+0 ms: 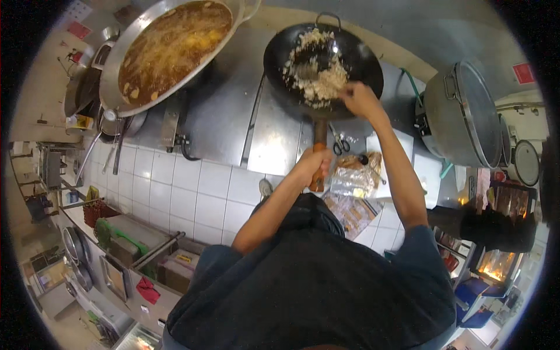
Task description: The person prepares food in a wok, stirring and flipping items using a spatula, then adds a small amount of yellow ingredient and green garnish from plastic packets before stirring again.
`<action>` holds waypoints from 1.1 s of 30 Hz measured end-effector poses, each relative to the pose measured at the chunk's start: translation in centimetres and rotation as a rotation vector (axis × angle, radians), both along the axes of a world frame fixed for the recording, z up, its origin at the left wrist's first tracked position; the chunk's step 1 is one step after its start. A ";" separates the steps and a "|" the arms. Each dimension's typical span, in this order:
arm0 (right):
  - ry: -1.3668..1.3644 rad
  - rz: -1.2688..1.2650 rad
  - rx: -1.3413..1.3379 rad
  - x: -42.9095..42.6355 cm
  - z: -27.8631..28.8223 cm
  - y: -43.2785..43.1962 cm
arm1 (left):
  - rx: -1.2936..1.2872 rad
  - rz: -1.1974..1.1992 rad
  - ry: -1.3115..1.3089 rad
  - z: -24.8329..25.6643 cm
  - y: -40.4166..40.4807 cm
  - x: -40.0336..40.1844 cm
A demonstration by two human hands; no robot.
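Observation:
My left hand (313,164) grips the wooden handle (320,135) of a black wok (367,57) at the top middle. Pale, crumbly food (332,81) in small pieces lies across the wok's inside, heaped towards the near right. Over the wok's near-right rim is my right hand (362,99), its fingers bent and blurred close to the food. Whether it holds a tool is unclear. A blurred greyish shape (306,70) shows among the food, too indistinct to name. Just right of the wok handle lie scissors (340,142) with black grips.
Left of the wok, a wide metal pan (109,94) holds bubbling brown liquid with pieces in it. A large metal pot (442,118) stands at right. Near my right forearm lies a clear plastic bag (356,179). Behind, flames show in a glass-fronted heater (496,264).

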State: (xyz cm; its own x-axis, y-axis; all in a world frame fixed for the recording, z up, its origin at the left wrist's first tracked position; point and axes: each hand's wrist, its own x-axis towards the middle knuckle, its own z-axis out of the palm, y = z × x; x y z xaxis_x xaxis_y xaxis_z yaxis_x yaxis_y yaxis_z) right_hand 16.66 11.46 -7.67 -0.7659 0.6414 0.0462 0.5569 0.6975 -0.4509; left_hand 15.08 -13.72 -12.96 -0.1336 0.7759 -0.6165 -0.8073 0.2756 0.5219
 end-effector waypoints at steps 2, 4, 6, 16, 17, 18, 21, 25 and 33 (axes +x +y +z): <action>-0.192 0.132 -0.116 4.2 4.0 -3.0 | -0.043 -0.027 -0.057 0.5 -1.8 -0.7; -0.212 0.060 -0.051 3.6 3.8 -1.7 | -0.111 -0.067 -0.079 1.5 -1.3 -0.5; -0.076 -0.039 -0.053 1.5 0.9 -0.7 | -0.051 -0.041 -0.108 -1.2 -0.1 0.6; 0.069 -0.109 0.108 -1.8 2.3 0.8 | 0.039 -0.081 -0.073 -0.1 -3.1 2.7; 0.127 -0.117 0.153 -3.0 -0.1 1.1 | 0.037 -0.081 -0.052 -0.6 -3.3 3.0; 0.184 -0.081 0.148 -3.5 -2.1 0.8 | 0.039 -0.083 -0.029 -0.9 -3.1 2.9; 0.015 -0.014 -0.022 -1.4 -1.1 -3.4 | 0.036 -0.031 -0.061 -0.8 -3.3 2.6; -0.169 0.084 -0.054 6.9 6.1 -3.9 | 0.008 -0.039 -0.025 -1.1 -3.6 2.9; -0.696 0.031 0.049 5.0 9.7 -2.3 | 0.020 -0.055 -0.050 -1.2 -2.7 2.3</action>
State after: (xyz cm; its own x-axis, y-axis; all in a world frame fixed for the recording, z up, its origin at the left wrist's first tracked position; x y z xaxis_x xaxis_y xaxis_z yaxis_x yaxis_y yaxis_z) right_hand 21.62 9.16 1.98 -0.6458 0.6281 -0.4342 0.6842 0.7284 0.0361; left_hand 17.40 -16.42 -14.13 -0.0597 0.7933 -0.6058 -0.8161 0.3107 0.4873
